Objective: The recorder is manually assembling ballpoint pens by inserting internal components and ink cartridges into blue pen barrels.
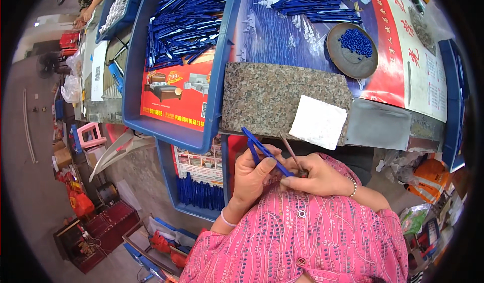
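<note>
My left hand (254,174) is closed round a long, shiny blue piece (267,154) made of two narrow arms spread in a V. Thumb and fingers pinch it near the middle, its tips pointing up and away from me. My right hand (315,174) is closed on a thin reddish-brown rod-like tool (290,149), whose tip points away from me. The right thumb lies by the near end of the blue piece. Just beyond the hands is a speckled granite slab (267,94) with a folded white paper (318,121) on it.
A blue tray (218,91) holds a heap of blue strips (184,23). More blue strips (317,3) lie farther right, beside a round dish (335,56) of small blue pieces. A lower blue tray (169,177) stands at the left. Another person's hand (88,13) shows far left.
</note>
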Demonstrator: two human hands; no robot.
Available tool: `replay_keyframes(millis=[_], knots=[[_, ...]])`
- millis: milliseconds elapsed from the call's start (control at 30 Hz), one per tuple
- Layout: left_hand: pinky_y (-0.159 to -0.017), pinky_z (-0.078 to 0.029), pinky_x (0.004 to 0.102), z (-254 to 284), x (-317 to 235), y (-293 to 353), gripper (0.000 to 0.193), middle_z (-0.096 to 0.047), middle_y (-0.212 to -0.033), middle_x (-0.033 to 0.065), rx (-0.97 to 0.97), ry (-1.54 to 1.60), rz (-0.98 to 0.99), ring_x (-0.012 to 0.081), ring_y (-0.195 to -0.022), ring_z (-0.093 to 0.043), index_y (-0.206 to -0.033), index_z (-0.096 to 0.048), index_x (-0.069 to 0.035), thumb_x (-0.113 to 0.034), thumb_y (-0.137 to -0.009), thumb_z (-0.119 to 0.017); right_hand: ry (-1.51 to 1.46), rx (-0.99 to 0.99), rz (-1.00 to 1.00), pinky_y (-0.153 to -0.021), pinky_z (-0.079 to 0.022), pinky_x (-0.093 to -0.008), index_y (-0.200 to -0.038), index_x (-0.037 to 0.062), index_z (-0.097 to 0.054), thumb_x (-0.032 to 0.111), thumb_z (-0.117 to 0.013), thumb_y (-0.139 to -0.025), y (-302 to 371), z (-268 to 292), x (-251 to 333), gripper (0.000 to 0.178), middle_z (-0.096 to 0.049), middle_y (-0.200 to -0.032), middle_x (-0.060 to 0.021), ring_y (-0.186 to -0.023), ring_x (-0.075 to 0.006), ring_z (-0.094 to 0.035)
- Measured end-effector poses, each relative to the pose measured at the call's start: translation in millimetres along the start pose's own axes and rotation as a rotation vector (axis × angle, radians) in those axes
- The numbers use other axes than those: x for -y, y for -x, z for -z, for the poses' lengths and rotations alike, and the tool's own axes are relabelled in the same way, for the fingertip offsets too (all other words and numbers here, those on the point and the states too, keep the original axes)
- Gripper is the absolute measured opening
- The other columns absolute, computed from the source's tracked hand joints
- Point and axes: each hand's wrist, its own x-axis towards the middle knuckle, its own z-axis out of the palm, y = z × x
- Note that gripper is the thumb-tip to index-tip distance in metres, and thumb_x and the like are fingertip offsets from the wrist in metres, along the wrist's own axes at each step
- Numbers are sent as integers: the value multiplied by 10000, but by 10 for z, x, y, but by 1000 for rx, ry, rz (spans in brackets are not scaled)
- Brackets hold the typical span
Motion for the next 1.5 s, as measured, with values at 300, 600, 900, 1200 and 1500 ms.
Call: replay_keyframes(millis=[300, 600, 900, 1200, 1500], knots=[[-446, -293, 185, -126, -77, 8, 122, -514, -636, -30, -213, -209, 54, 27, -495, -391, -813, -554, -50, -104, -814, -663, -125, -62, -153, -505, -442, -222, -1027, -35, -568, 161, -615, -863, 20, -48, -37, 260, -635, -750, -54, -568, -61, -526], [-426, -290, 193, -67, -71, 57, 162, -460, -591, -23, -154, -211, 68, 41, -462, -381, -797, -522, -53, -161, -840, -635, -341, 110, -261, -449, -397, -197, -1027, -24, -567, 112, -561, -894, 16, -27, -17, 190, -655, -784, -82, -489, -51, -470], [-442, -300, 195, 42, -22, 102, 162, -507, -668, 1, -109, -174, 92, 42, -478, -383, -839, -533, -45, -173, -846, -632, -260, 73, -247, -454, -398, -198, -1020, -17, -571, 116, -567, -892, 31, -115, -12, 185, -646, -769, -66, -499, -51, -474], [-625, -409, 246, 194, 60, 129, 467, -566, -880, 65, 1, 479, 273, 94, -617, -471, -1196, -458, 18, -378, -973, -350, -292, 18, -283, -497, -407, -199, -996, -40, -576, 104, -565, -881, 28, -182, -48, 184, -648, -760, -93, -531, -61, -500], [-933, -424, 401, 437, 258, 164, 402, -529, -1161, 135, 37, 757, 280, 239, -1048, -530, -1237, -416, 4, -292, -973, -351, -177, -72, -274, -491, -429, -193, -1006, -26, -574, 116, -567, -883, 81, -240, -122, 188, -641, -754, -53, -551, -50, -523]])
